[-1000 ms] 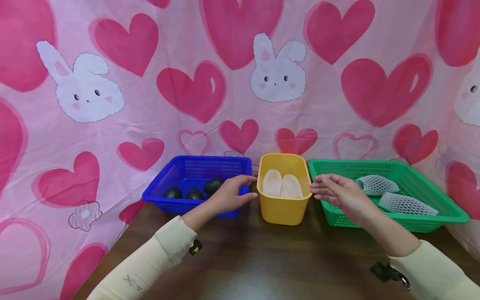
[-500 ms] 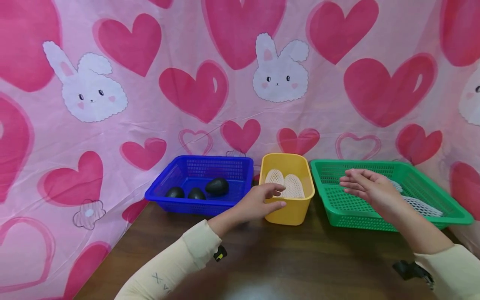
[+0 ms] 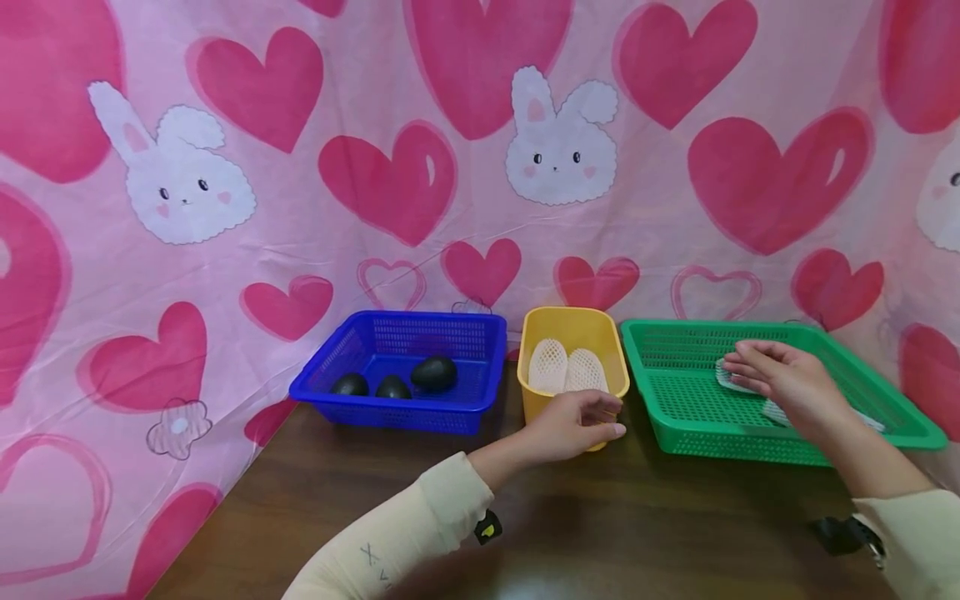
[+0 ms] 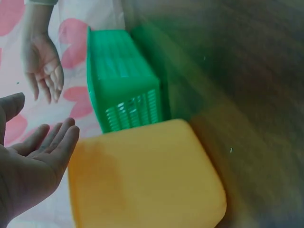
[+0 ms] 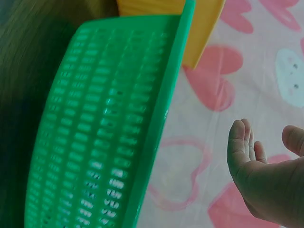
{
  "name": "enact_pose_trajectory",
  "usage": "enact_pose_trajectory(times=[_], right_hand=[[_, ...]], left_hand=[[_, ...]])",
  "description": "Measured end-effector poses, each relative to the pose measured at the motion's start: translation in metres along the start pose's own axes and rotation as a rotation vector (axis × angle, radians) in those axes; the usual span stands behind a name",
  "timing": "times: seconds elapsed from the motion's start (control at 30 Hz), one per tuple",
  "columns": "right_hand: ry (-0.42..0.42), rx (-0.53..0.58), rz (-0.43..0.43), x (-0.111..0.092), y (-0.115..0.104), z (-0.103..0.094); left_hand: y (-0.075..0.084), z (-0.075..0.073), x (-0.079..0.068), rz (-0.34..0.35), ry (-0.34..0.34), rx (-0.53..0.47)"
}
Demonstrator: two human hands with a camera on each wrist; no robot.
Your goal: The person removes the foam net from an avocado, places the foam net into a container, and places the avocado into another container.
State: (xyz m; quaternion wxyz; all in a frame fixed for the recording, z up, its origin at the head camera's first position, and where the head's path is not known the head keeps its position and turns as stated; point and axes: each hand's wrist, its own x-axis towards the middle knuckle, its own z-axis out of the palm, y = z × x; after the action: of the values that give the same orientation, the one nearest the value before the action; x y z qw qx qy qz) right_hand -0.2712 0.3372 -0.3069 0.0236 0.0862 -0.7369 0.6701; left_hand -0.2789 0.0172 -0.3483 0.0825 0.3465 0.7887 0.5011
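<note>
My left hand [image 3: 570,427] hovers at the front of the yellow bin [image 3: 536,405], thumb and fingers apart, with nothing between them. In the bin stand two white foam net sleeves [image 3: 549,365], side by side. Over the green basket [image 3: 720,442] is my right hand [image 3: 791,385], its fingers relaxed and holding nothing. It partly hides two more foam net sleeves [image 3: 776,413] lying in that basket. The right wrist view shows the same hand [image 5: 266,183] with palm bare, above the rim of the basket.
On the left, a blue basket [image 3: 405,415] holds three dark, egg-shaped fruits like avocados [image 3: 433,374]. All the containers stand in a row on a brown wooden table [image 3: 600,517], before a pink cloth [image 3: 450,208] with hearts and rabbits.
Left hand has moved right, from beside the blue basket, across the yellow bin's front. Right hand has moved right, from the bin's edge to over the green basket. The containers stay put.
</note>
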Motion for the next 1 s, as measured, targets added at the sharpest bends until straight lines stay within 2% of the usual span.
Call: enact_pose_trajectory(times=[0.2, 0.3, 0.4, 0.5, 0.67, 0.8, 1.0], right_hand=[[0.055, -0.045, 0.038, 0.006, 0.007, -0.020], [0.099, -0.124, 0.055, 0.010, 0.010, -0.028], [0.130, -0.248, 0.075, 0.011, 0.013, -0.035], [0.139, -0.328, 0.089, 0.011, 0.018, -0.043], [0.177, -0.554, 0.094, 0.009, 0.025, -0.056], [0.243, -0.773, 0.061, 0.009, 0.033, -0.066], [0.285, -0.942, -0.006, 0.014, 0.045, -0.080]], left_hand=[[-0.006, 0.019, 0.007, -0.056, 0.008, -0.007], [-0.010, 0.027, 0.011, -0.087, 0.013, -0.027], [-0.015, 0.035, 0.016, -0.129, 0.014, -0.050], [-0.018, 0.040, 0.020, -0.165, 0.021, -0.073], [-0.022, 0.049, 0.028, -0.182, 0.055, -0.093], [-0.022, 0.056, 0.034, -0.216, 0.078, -0.095], [-0.024, 0.064, 0.040, -0.293, 0.092, -0.094]])
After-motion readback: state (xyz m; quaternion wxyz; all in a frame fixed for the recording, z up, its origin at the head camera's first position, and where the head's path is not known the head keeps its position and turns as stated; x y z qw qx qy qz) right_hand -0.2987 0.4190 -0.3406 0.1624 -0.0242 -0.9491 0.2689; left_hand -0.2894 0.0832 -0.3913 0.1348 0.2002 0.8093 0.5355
